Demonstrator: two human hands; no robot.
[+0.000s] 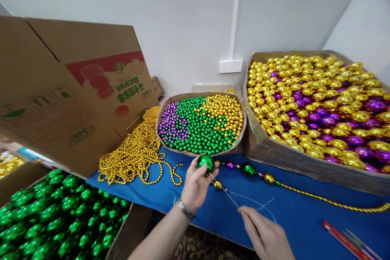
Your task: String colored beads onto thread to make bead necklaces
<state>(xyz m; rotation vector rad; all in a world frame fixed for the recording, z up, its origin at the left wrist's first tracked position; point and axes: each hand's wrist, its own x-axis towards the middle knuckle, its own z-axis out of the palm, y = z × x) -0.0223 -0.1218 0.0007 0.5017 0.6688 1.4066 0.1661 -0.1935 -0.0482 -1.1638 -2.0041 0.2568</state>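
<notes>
My left hand point(195, 185), with a metal band on its wrist, holds a large shiny green bead point(205, 164) between thumb and fingers. A long thin needle point(227, 193) slants from just under that bead to my right hand point(264, 231), whose fingertips pinch its lower end. Near my left fingers lie a gold bead point(217, 184) and a small purple bead, with pale thread point(258, 202) trailing over the blue cloth. Right of my left hand runs a strand with another green bead point(248, 168), a gold bead point(269, 178) and a twisted gold cord point(329, 202).
A box of small purple, green and gold beads point(201, 124) stands ahead. A bigger box of gold and purple beads point(319, 113) is at right. Gold bead chains point(131, 156) lie left beside a tall carton point(100, 77). Green beads point(61, 215) fill the lower left. A red packet point(344, 239) lies lower right.
</notes>
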